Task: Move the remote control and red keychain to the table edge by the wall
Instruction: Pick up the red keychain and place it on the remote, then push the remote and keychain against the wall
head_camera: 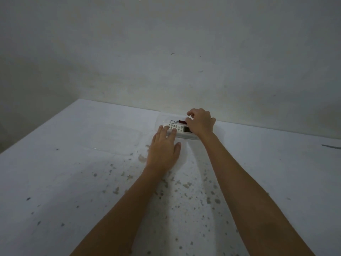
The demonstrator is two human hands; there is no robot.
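A white remote control (181, 130) lies sideways close to the wall, inside what looks like a shallow clear plastic tray (162, 117). Just behind it lies the red keychain (181, 122) with its metal ring to the left. My left hand (163, 150) lies flat with its fingers apart, fingertips on the remote's left end. My right hand (201, 123) is curled over the remote's right end, thumb and forefinger beside the keychain's red end. The hand hides that end, so any grip on it is not visible.
The white table (73, 163) is speckled with dark spots near my forearms. Its far edge meets a plain pale wall (166, 52) right behind the tray. A thin dark object (331, 146) lies at the far right.
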